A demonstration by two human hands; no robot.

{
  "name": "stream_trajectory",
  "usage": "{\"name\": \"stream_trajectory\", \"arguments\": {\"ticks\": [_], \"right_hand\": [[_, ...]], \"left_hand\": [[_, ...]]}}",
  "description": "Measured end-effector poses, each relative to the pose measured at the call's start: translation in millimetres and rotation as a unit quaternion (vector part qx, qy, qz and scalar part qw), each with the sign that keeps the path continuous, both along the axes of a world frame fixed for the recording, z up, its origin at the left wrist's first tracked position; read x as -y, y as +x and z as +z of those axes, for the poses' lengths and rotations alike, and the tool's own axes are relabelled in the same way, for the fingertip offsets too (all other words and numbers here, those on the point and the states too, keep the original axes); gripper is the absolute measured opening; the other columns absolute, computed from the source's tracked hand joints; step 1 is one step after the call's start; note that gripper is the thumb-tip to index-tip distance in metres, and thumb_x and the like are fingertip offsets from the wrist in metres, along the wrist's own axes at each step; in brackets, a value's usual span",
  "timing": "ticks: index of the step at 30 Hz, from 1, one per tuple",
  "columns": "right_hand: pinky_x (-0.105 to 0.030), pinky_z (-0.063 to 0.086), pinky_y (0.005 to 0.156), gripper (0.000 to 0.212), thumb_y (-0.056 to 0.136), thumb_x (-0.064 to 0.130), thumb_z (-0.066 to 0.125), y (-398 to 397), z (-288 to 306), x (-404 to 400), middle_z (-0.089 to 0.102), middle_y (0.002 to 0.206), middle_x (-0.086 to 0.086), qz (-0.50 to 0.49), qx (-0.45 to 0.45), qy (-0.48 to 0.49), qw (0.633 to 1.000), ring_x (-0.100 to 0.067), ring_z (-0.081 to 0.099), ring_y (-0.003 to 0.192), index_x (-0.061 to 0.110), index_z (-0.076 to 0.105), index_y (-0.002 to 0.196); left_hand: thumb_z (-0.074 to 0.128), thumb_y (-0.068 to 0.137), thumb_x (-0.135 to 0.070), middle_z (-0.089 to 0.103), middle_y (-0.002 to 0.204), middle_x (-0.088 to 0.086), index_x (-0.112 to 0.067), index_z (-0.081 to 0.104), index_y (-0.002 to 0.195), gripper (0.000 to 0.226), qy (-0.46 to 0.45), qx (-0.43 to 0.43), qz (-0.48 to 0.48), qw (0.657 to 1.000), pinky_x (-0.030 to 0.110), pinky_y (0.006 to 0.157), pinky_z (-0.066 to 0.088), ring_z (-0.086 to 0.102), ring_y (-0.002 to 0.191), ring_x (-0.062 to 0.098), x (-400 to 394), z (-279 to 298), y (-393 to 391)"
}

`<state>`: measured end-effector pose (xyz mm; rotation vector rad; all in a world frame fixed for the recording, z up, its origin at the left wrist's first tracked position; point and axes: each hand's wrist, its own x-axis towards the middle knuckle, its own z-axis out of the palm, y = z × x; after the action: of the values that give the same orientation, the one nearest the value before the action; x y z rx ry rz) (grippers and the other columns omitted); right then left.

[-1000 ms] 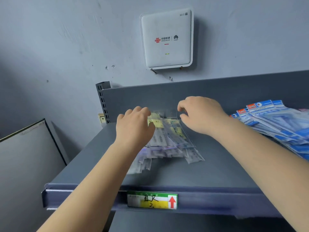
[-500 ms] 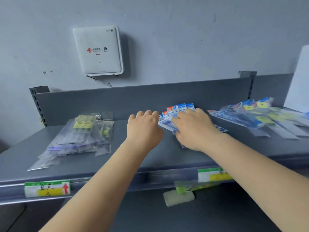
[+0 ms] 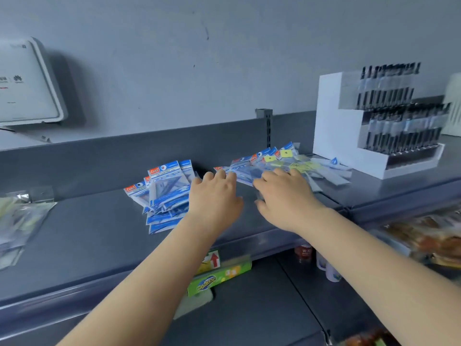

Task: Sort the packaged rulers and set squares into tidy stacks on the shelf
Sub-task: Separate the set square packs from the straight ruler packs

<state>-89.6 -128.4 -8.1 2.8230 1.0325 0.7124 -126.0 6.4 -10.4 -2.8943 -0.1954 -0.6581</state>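
blue packets [image 3: 167,193] lie lengthwise toward the wall, headers rearward.

Both bare forearms reached forward. Left hand [image 3: 215,196] and right hand [image 3: 283,194] lay palm-down, fingers loosely extended.

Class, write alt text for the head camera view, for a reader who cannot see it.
Two bare hands reach over a grey shelf: the left hand beside a stack of blue packets, the right hand on a loose spread of blue and yellow-tagged packets. A white pen display stands at the right.
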Motion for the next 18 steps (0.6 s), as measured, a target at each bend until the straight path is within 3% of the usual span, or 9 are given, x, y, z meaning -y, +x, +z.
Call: {"name": "stream_trajectory", "arguments": {"ticks": [13, 18], "right_hand": [[-0.036, 0.034, 0.099, 0.041, 0.094, 0.042, 0.041, 101.2, -5.9, 65.5, 0.049, 0.132, 0.000, -0.052, -0.072, 0.037, 0.995, -0.022, 0.041, 0.124, 0.023, 0.045, 0.130], [-0.035, 0.041, 0.091, 0.038, 0.093, 0.035, 0.045, 154.2, 1.6, 75.8, 0.049, 0.133, 0.001, -0.054, -0.107, 0.062, 0.991, -0.022, 0.046, 0.120, 0.024, 0.047, 0.130]], "left_hand": [[0.038, 0.095, -0.042, 0.049, 0.130, 0.003, -0.016, 0.041, 0.130, 0.044, 0.061, -0.084, -0.036, 0.994, 0.037, 0.100, 0.033, 0.044, 0.122, 0.025, 35.7, 4.0, 89.0], [0.033, 0.095, -0.052, 0.051, 0.133, 0.001, -0.021, 0.041, 0.132, 0.049, 0.037, -0.131, -0.006, 0.991, 0.033, 0.091, 0.038, 0.048, 0.121, 0.023, 33.5, -2.2, 118.6]]}}
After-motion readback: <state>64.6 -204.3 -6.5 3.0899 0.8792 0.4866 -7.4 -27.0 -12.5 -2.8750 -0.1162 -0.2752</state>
